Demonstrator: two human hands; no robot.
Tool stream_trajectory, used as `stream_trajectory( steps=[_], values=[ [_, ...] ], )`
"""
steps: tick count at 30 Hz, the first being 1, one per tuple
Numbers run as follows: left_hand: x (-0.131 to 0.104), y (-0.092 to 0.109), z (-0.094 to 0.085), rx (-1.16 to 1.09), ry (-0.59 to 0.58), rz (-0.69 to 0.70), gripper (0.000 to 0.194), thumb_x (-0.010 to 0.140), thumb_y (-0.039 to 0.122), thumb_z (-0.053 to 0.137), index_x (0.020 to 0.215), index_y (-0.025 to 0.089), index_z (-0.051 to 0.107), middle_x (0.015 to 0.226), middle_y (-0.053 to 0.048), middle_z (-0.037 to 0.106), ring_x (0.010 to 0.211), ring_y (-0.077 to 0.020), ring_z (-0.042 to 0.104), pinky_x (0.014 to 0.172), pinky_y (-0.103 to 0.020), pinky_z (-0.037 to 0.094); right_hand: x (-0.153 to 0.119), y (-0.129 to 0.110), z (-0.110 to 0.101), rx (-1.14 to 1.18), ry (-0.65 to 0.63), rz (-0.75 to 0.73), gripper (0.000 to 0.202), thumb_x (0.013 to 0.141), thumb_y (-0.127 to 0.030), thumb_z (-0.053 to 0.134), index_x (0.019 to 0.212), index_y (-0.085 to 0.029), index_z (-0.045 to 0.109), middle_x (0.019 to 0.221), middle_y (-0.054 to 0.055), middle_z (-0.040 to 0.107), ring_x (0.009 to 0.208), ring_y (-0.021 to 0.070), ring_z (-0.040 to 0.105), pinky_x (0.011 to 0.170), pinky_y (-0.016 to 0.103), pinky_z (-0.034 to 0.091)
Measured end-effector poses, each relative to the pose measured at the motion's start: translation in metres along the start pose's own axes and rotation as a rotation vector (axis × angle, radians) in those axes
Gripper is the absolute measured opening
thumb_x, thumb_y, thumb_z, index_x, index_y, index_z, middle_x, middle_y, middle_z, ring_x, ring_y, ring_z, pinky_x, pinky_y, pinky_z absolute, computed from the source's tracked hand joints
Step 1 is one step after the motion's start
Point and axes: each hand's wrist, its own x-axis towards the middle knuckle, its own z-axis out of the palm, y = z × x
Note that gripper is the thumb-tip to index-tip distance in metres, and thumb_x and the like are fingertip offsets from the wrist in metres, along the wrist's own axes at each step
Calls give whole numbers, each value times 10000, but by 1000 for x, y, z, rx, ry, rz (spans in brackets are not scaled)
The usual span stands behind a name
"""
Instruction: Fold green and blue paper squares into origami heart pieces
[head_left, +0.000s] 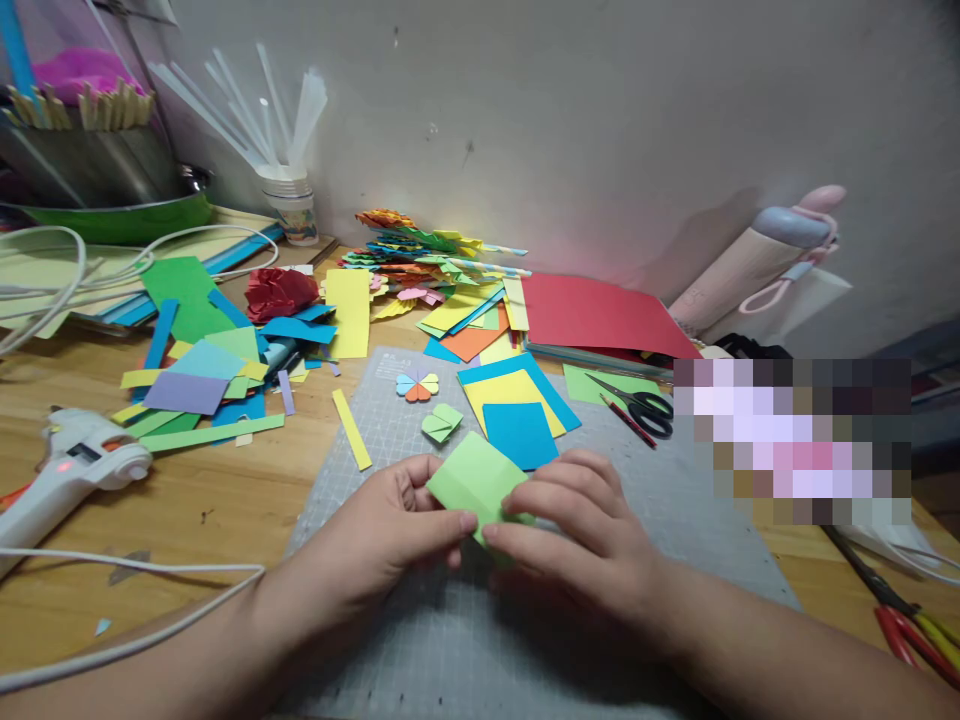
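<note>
A light green square of paper (480, 478), with a crease across it, is held above the grey cutting mat (360, 620). My left hand (405, 515) pinches its left side, thumb on top and fingers beneath. My right hand (577, 520) grips the right and near edges, its fingertips on the paper. Just beyond lie a folded green paper piece (442, 424) and a small multicoloured paper flower (417, 386). Blue square paper (519, 434) rests on yellow and blue sheets behind my right hand.
Black-handled scissors (646, 410) and a pencil (628, 420) lie at the mat's right. A white glue gun (75, 460) with its cord is at left, near paper scraps (195, 390). A red sheet (592, 310), straws in paper cups (292, 205) and a tumbler (742, 260) stand along the wall.
</note>
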Motion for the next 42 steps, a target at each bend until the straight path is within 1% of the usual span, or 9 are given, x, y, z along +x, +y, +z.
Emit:
stream_trajectory(
  steps=[5, 9, 13, 18, 21, 26, 32, 37, 42],
  values=[
    [-1, 0, -3, 203, 96, 33, 248, 813, 409, 561, 786, 185, 459, 572, 59, 463, 460, -72, 388, 440, -195, 272, 3, -1, -3, -33, -121, -200, 176, 876, -81, 546, 1006, -173, 620, 950, 22, 701, 923, 172, 582, 872, 367, 382],
    [-4, 2, -7, 888, 277, 225, 282, 824, 373, 544, 645, 189, 429, 603, 41, 434, 566, -123, 407, 521, -248, 306, 5, 0, -1, -29, -228, -257, 157, 895, -91, 524, 945, -179, 644, 995, 29, 696, 955, 189, 586, 834, 369, 395],
    [-8, 4, -8, 1334, 284, 280, 193, 803, 329, 587, 705, 183, 506, 716, -7, 523, 696, -190, 474, 600, -303, 348, 7, 0, 2, 41, -388, -233, 204, 942, -121, 452, 1012, -170, 637, 967, 64, 693, 938, 182, 592, 809, 357, 418],
    [-12, 5, -5, 1381, 66, 413, 57, 855, 228, 547, 834, 187, 579, 854, -16, 559, 799, -182, 515, 676, -294, 394, 9, 0, 2, 133, -464, -113, 206, 956, -153, 440, 1033, -161, 632, 937, 71, 682, 910, 174, 586, 763, 326, 438],
    [-14, 4, -2, 1453, -107, 457, 192, 911, 201, 476, 789, 198, 624, 789, -1, 570, 736, -160, 521, 635, -277, 376, 9, 2, -2, 136, -496, -79, 205, 955, -158, 441, 992, -162, 643, 910, 68, 676, 888, 179, 576, 759, 327, 437],
    [-15, 4, 3, 1566, -145, 489, 191, 920, 220, 485, 811, 194, 640, 780, -7, 585, 725, -178, 514, 618, -302, 356, 10, 7, -10, 124, -553, -50, 212, 944, -132, 442, 964, -151, 651, 884, 75, 661, 870, 190, 561, 772, 348, 429],
    [-19, 0, 5, 1614, -201, 502, 155, 909, 137, 483, 929, 187, 628, 870, -24, 619, 801, -196, 546, 715, -329, 401, 11, 12, -10, 316, -515, 278, 116, 887, -197, 557, 869, -161, 666, 931, 72, 621, 856, 179, 547, 767, 329, 436],
    [-25, -3, 7, 1638, -155, 548, 178, 916, 186, 469, 910, 191, 646, 822, -35, 619, 777, -193, 559, 722, -322, 408, 13, 11, -1, 392, -456, 523, 94, 852, -176, 596, 759, -169, 612, 897, 37, 577, 842, 161, 533, 768, 310, 440],
    [-31, 0, 16, 1616, -72, 524, 219, 924, 234, 439, 867, 191, 647, 768, -41, 624, 738, -198, 570, 715, -329, 416, 18, 6, 6, 313, -453, 576, 98, 832, -146, 582, 743, -176, 552, 909, 38, 526, 880, 178, 507, 775, 323, 428]
  ],
)
